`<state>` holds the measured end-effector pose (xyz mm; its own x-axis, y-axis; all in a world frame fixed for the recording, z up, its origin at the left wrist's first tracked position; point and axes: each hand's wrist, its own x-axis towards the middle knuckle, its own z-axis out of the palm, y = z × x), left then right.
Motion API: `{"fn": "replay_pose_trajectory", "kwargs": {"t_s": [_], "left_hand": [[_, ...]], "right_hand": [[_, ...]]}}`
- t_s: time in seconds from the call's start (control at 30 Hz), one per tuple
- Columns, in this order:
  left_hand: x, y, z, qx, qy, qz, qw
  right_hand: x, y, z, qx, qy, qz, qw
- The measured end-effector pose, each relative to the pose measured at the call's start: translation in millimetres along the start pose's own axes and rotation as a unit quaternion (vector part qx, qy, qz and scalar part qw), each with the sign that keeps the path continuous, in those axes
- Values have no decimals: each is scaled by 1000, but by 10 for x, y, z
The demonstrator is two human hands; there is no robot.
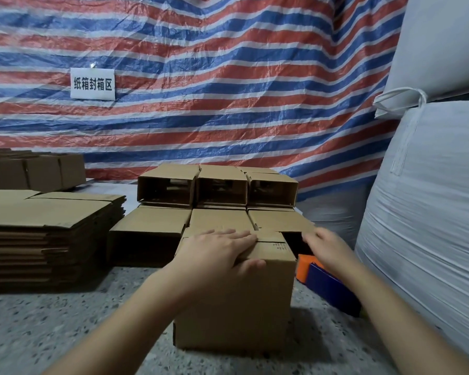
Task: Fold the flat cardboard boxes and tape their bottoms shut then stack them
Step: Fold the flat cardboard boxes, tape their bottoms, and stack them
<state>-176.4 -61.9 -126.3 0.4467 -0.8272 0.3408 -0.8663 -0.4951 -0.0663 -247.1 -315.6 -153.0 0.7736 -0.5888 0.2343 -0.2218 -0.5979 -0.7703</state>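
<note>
On the speckled floor (52,320) directly before us stands the cardboard box (236,301) under work, upright, its top flaps folded shut with a seam running across them. Our left hand (220,250) lies flat on those flaps, fingers straight and pressing down, thumb over the near top edge. Our right hand (328,247) hovers just beyond the box's right top corner, blurred; its fingers appear loosely extended and we see nothing held in it.

Just right of the box, partly behind our right forearm, lies a tape dispenser (328,282), orange at its far end and dark blue along its body, resting on the floor.

Immediately behind the box we note the stacked boxes (217,201): a lower row of three and an upper row of three, the upper ones lying on their sides with open mouths facing us. The box in hand touches or nearly touches the middle one of the lower row; we cannot tell which.

To the left sits a pile of flat cardboard blanks (46,234), with a second pile (33,171) farther back. A striped tarpaulin (228,90) hangs behind, bearing a white sign (92,83). Large white sacks (428,185) stand on the right.
</note>
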Motion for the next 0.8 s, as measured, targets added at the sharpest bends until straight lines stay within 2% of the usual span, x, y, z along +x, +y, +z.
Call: {"fn": "replay_pose_trajectory", "kwargs": {"t_s": [0.03,0.1,0.17,0.2,0.3,0.6,0.7,0.8], "left_hand": [[1,-4,5,1,1,1,1000],[7,-13,13,-1,3,1,1000],[10,-20,20,-4,4,2,1000],[11,-23,22,-4,4,2,1000],[9,-18,22,-7,5,-1,1000],[1,-15,18,-4,3,0,1000],[6,-19,32,-8,6,-1,1000],[10,-19,46,-11,8,0,1000]], "right_hand": [[51,120,-73,-146,9,-4,989],[75,332,-147,-341,7,30,940],[55,495,-129,-428,1,69,901],[44,560,-101,-442,-7,74,894],[-8,686,-15,-449,-32,73,890],[2,825,8,-443,-1,29,896],[30,701,-126,-359,30,13,933],[25,323,-386,-223,81,-9,971]]}}
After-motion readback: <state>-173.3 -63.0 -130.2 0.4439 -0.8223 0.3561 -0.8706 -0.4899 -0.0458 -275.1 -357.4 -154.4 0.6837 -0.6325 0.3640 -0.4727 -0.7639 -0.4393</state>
